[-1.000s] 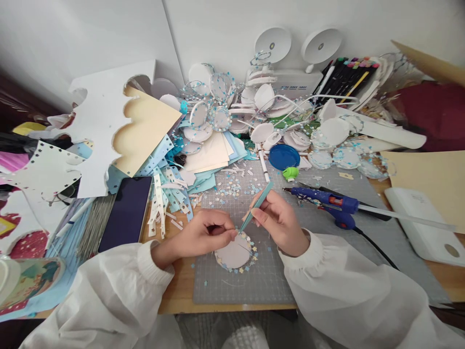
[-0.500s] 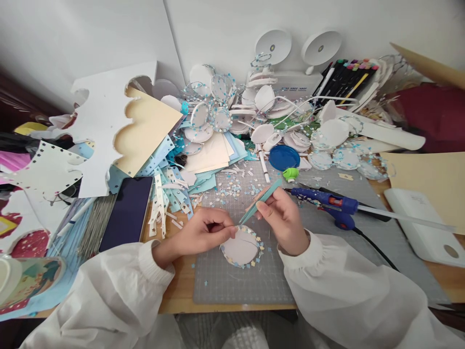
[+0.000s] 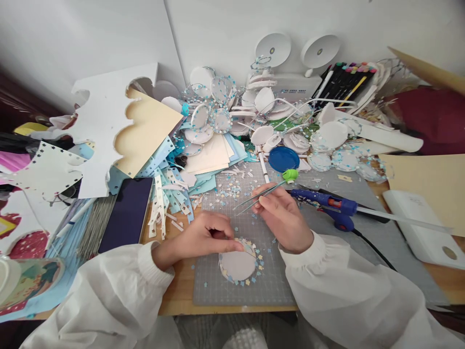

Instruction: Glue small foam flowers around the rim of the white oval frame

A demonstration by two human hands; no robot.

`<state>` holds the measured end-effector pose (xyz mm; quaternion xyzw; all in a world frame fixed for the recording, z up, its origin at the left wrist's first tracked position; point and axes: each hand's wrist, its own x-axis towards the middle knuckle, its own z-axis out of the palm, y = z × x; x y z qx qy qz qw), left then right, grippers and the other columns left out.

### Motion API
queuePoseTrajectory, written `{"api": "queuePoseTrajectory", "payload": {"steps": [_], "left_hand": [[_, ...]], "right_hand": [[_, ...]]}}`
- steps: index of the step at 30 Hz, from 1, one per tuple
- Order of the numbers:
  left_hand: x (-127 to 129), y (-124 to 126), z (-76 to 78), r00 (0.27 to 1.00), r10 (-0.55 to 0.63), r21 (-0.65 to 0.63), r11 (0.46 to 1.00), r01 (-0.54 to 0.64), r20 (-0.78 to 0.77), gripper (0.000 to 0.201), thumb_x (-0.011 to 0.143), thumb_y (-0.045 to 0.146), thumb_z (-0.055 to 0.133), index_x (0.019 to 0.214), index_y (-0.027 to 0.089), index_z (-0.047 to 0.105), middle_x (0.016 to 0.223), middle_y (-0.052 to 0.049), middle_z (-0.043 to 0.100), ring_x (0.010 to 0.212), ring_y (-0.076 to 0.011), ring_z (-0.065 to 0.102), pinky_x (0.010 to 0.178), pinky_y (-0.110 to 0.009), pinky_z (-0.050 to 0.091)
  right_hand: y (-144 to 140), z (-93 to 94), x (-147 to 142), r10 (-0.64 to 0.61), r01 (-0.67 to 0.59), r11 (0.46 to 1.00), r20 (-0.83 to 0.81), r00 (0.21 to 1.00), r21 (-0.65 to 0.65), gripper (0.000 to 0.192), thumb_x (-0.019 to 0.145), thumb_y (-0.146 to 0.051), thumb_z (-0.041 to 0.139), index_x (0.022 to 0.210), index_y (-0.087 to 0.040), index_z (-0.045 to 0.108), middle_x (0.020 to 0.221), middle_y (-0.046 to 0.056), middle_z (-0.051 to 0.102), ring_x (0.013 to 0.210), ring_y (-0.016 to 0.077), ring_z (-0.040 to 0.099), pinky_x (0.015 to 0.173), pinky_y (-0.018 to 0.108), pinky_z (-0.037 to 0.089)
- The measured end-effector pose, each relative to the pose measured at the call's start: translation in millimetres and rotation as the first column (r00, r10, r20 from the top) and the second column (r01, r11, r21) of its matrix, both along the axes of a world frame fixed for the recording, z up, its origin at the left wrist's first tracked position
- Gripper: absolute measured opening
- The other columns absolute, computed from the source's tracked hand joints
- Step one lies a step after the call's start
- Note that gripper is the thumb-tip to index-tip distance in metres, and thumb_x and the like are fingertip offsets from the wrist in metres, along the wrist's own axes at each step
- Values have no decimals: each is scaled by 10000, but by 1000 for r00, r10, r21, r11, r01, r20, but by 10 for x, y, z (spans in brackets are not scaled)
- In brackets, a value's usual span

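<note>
My left hand (image 3: 214, 234) pinches a round white disc (image 3: 238, 266) at its upper rim, thumb and fingers closed. Small blue and cream paper stars edge this disc, and thin wire or thread shows along its rim. My right hand (image 3: 281, 215) grips a pair of teal tweezers (image 3: 259, 195) between thumb and fingers. The tweezers' tips are apart, pointing left above the disc, and I make out nothing between them. Loose paper stars (image 3: 232, 190) lie scattered on the grey cutting mat (image 3: 214, 291) beyond my hands.
A blue glue gun (image 3: 323, 199) with a clear stick lies right of my right hand. Behind are a blue lid (image 3: 284, 159), a green cap (image 3: 290, 175) and piled star-trimmed discs (image 3: 221, 118). At left lie a dark phone (image 3: 126, 213) and punched paper strips (image 3: 158, 203).
The tweezers have lifted away from the disc's rim and turned, their two arms now showing apart. The disc has shifted slightly toward me in my left hand's pinch.
</note>
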<state>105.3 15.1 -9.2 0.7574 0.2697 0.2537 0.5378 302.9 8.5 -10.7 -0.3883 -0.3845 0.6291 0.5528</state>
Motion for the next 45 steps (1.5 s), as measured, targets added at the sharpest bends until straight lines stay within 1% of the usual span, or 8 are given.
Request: {"api": "queuePoseTrajectory", "payload": {"steps": [4, 7, 11, 14, 21, 26, 32, 45], "left_hand": [[-14, -3, 16, 992, 124, -125, 985, -120, 24, 324, 766, 348, 717, 563, 122, 603, 526, 20, 454, 499, -80, 378, 471, -221, 269], [-28, 9, -6, 959, 272, -258, 935, -245, 77, 356, 749, 387, 727, 568, 125, 568, 534, 26, 459, 500, -73, 362, 475, -213, 269], [-37, 31, -52, 914, 369, -336, 893, -299, 168, 244, 746, 363, 742, 738, 141, 640, 580, 41, 461, 536, -71, 373, 511, -200, 299], [-33, 36, -65, 921, 352, -362, 891, -275, 168, 223, 738, 343, 753, 820, 151, 674, 529, 66, 369, 498, -65, 322, 481, -194, 262], [-36, 45, -57, 926, 351, -394, 877, -275, 136, 239, 786, 369, 701, 770, 139, 637, 632, 26, 494, 553, -75, 395, 512, -187, 310], [-37, 39, -36, 927, 338, -490, 843, -222, 161, 266, 814, 386, 669, 783, 139, 574, 633, 40, 451, 528, -61, 349, 498, -179, 284], [-50, 28, -35, 937, 309, -500, 844, -194, 160, 297, 841, 418, 627, 783, 148, 519, 596, 55, 360, 501, -58, 261, 480, -192, 218], [-77, 28, -43, 958, 144, -553, 833, 19, 249, 282, 893, 396, 565, 796, 151, 467, 604, 61, 301, 511, -66, 214, 485, -234, 132]], "right_hand": [[-2, 34, 15, 66, -66, 998, -10, 998, 25, 111, 757, -284, 681, 827, -233, 611, 881, 12, 565, 687, 117, 492, 627, 282, 447], [-5, 55, 16, 70, -70, 997, -3, 998, 23, 118, 734, -275, 690, 812, -231, 613, 865, 17, 560, 715, 130, 511, 642, 292, 462], [-9, 49, 10, 99, -99, 994, -5, 995, 45, 98, 742, -260, 688, 805, -227, 621, 822, 13, 548, 731, 136, 524, 648, 293, 470], [-13, 34, 4, 113, -114, 992, 16, 993, 50, 104, 751, -273, 696, 816, -228, 630, 851, 20, 562, 756, 138, 538, 657, 291, 481], [-17, 19, -7, 104, -107, 993, 68, 992, 50, 179, 730, -345, 733, 815, -224, 632, 842, 22, 578, 710, 137, 554, 650, 309, 509], [-17, 18, -6, 114, -117, 992, 61, 992, 56, 160, 739, -326, 733, 832, -227, 649, 839, 11, 590, 693, 122, 575, 658, 297, 511], [-19, 14, -18, 108, -114, 992, 95, 990, 59, 192, 723, -361, 744, 824, -228, 649, 832, 16, 594, 690, 133, 575, 649, 313, 531], [-41, -27, -3, 157, -165, 976, 65, 985, 143, 87, 784, -267, 697, 864, -251, 667, 838, 14, 597, 740, 138, 573, 661, 303, 521]]}}
